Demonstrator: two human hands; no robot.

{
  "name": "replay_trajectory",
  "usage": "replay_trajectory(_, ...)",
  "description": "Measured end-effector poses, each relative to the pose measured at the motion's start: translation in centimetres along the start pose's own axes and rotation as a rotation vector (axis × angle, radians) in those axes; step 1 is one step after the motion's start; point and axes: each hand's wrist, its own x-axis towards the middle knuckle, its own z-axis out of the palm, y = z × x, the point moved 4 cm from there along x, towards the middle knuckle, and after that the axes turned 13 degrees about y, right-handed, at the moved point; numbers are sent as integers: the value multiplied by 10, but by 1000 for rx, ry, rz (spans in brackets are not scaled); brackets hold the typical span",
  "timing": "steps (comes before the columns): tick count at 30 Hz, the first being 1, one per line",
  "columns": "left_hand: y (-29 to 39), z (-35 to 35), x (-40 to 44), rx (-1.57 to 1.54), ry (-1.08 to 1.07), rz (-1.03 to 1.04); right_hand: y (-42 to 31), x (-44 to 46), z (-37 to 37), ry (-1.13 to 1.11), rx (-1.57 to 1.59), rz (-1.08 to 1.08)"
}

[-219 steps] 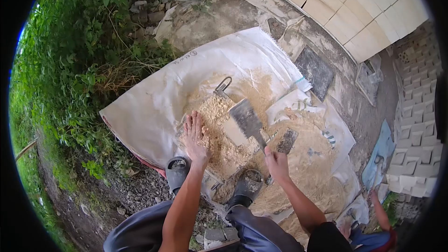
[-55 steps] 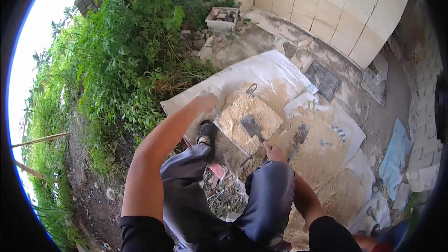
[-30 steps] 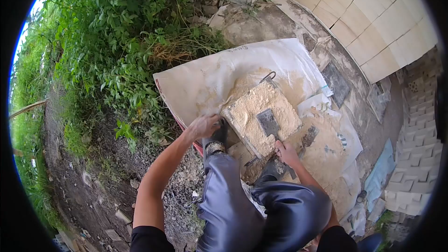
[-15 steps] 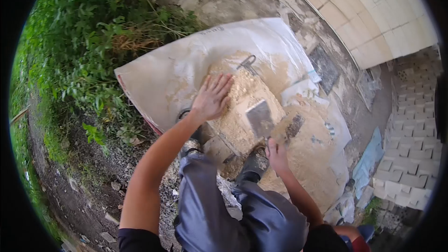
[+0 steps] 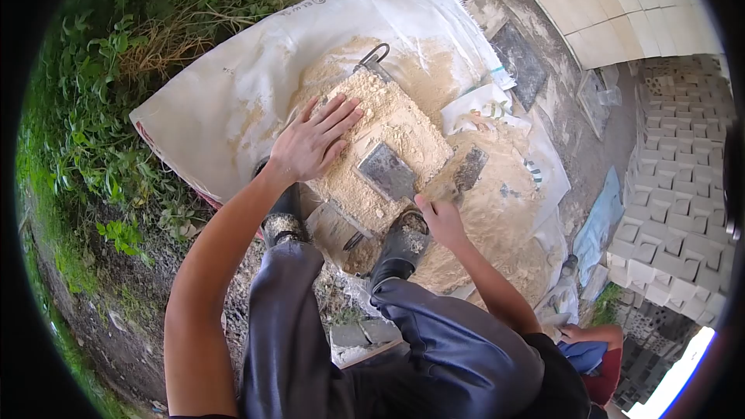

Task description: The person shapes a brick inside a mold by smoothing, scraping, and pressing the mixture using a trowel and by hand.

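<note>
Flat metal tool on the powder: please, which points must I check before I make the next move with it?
1. Right hand gripping the tool by its handle end: ok.
2. Tool's blade over the powder: ok.
3. Left hand apart from the blade: ok, it lies spread on the powder's other side.
4. Powder surface smooth all over: not ok, lumps and crumbs show.
5. Powder packed firmly underneath: cannot tell.
6. Right shoe clean: not ok, crumbs on it.
</note>
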Motion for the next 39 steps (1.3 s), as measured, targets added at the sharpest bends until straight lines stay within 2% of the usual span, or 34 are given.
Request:
replay_trajectory(2,0,1,0,6,-1,-1,13,5,3,-60,-100,65)
replay_trajectory(4,-3,1,0,27,2,2,-2,2,-8,76,-250,-71)
replay_trajectory(5,-3,2,1,37,9,-4,-11,-1,-13,76,-249,-85)
replay_trajectory(7,-4,3,0,48,-2,-12,-24,-6,-25,135,80,-8)
replay_trajectory(11,-5,3,-1,30,-27,-53,-24,-12,-23,191,194,-86)
replay_trajectory(13,-5,5,-4,38,-19,-61,-8,-13,-4,99,113,39)
replay_trajectory(14,-5,5,-4,31,-27,-57,-2,-11,1,99,114,33)
replay_trajectory(16,-5,1,-2,49,-15,-47,1,0,7,70,-157,54)
replay_trajectory(19,-6,2,-3,30,-22,-52,-14,-4,-13,118,-144,13)
replay_trajectory(21,-6,5,-4,27,-14,-59,-17,-10,-17,137,-50,-8)
replay_trajectory(23,-6,4,-3,27,-1,-45,-13,-20,-16,128,267,55)
replay_trajectory(24,-6,5,-3,22,-4,-41,-3,-18,-9,131,266,62)
replay_trajectory(26,-7,6,-3,22,-8,-47,28,-6,14,31,27,109)
replay_trajectory(27,-7,4,-2,31,-5,-48,20,-4,12,31,31,100)
replay_trajectory(29,-6,2,-3,-4,-10,-67,-2,-2,-1,74,-157,56)
replay_trajectory(33,-6,4,-4,9,-16,-74,-23,-12,-18,103,-37,42)
replay_trajectory(35,-7,5,-4,13,-25,-70,-24,-20,-20,163,149,-24)
replay_trajectory(39,-4,5,-4,13,-16,-57,6,-7,3,112,17,15)
